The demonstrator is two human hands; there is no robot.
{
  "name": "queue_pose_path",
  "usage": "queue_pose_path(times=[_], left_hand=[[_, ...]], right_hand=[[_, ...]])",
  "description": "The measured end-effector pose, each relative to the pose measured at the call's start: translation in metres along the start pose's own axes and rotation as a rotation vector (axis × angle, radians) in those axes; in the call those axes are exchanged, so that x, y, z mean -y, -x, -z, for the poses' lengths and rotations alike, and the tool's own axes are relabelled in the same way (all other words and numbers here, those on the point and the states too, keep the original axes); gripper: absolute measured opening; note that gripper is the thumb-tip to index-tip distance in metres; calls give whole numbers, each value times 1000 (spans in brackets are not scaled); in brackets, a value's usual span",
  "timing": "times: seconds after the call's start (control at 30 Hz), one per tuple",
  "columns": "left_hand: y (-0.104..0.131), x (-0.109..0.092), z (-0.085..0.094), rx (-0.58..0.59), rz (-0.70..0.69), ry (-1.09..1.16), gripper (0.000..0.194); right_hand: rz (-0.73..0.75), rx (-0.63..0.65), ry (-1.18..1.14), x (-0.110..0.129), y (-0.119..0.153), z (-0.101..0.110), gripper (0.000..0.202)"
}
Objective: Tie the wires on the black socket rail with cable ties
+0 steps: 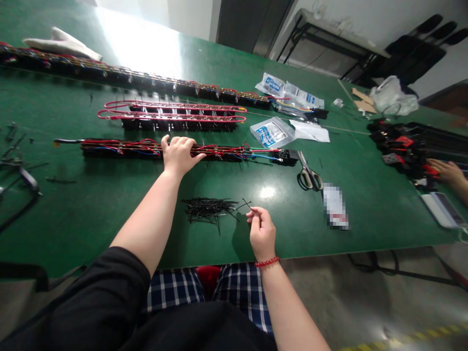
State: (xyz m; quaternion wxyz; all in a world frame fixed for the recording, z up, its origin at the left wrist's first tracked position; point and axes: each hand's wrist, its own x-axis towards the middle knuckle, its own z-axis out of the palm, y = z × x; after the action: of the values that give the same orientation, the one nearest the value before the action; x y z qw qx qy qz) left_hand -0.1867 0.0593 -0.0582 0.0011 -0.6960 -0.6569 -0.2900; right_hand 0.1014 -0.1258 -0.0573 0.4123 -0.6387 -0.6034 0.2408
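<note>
My left hand (179,155) lies over the middle of a long black strip (139,147) strung with red and blue wires. Its fingers curl over the far side and the thumb rests on the near side. My right hand (262,228), with a red bead bracelet at the wrist, pinches a thin black cable tie (247,204) between thumb and forefinger. Just left of it lies a pile of black cable ties (208,207). Scissors (309,176) with dark handles lie past the strip's right end, where green, red and blue leads come out.
Beyond the strip sit a black block with looped red cables (171,114) and a longer wired strip (146,78). Plastic bags (272,131), a white glove (60,44) and a blurred-out packet (334,207) lie on the green table (109,204). Another person's hand (448,171) is at far right.
</note>
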Motion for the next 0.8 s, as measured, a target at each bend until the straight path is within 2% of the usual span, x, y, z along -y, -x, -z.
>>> queue_pose_path(times=[0.17, 0.5, 0.6, 0.67, 0.8], left_hand=[[1, 0, 1, 54, -33, 8, 32], [-1, 0, -1, 52, -189, 203, 30], [-1, -2, 0, 17, -218, 233, 29], [0, -2, 0, -37, -185, 198, 28], [1, -1, -1, -138, 8, 95, 31]], right_hand=[[3, 8, 2, -1, 0, 0, 21], [0, 10, 12, -1, -1, 0, 18], [0, 9, 33, 1, 0, 1, 17], [0, 11, 43, 2, 0, 1, 16], [-16, 9, 40, 1, 1, 1, 14]])
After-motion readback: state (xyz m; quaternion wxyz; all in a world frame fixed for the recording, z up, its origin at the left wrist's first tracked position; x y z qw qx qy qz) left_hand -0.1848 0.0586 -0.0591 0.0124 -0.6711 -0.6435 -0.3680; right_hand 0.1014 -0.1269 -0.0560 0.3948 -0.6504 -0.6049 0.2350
